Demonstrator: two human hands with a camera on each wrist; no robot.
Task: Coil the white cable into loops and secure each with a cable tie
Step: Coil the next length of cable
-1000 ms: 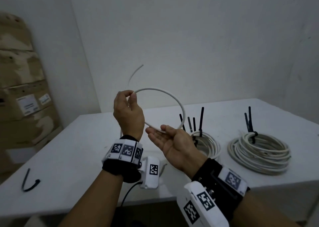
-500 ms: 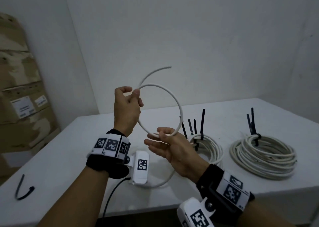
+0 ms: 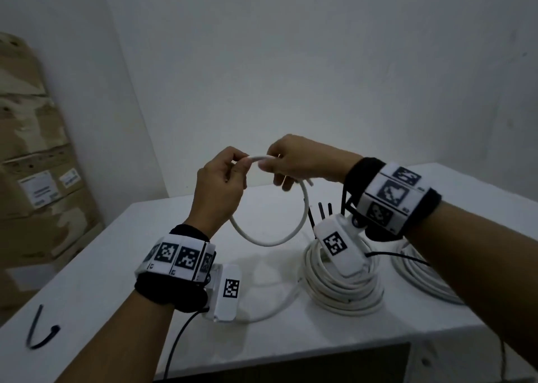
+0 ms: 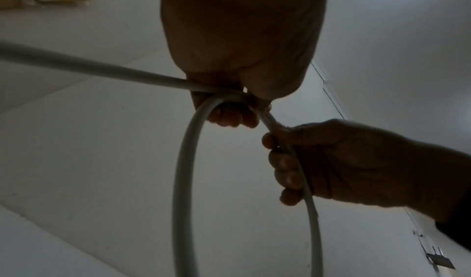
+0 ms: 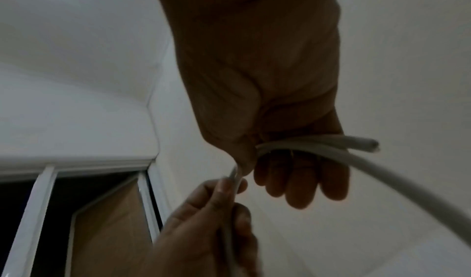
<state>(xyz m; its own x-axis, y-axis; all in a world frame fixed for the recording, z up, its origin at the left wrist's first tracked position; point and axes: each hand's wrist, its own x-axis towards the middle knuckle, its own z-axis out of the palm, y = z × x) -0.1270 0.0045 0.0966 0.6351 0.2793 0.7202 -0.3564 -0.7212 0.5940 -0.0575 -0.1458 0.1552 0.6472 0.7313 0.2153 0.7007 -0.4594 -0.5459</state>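
White surface point(image 3: 116, 266): 2 tied coils point(image 3: 343, 292) near right edge. Above: left hand point(image 3: 218, 190), right hand point(image 3: 297, 161), fingers clamped on white cable point(image 3: 291, 234) loop.

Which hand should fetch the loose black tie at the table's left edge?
Left. The left hand is nearer the loose black tie; the right hand already pinches the white cable loop with its cut end.

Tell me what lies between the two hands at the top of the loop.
Only a short bare stretch of the white cable, bridging left hand and right hand; the head view shows it.
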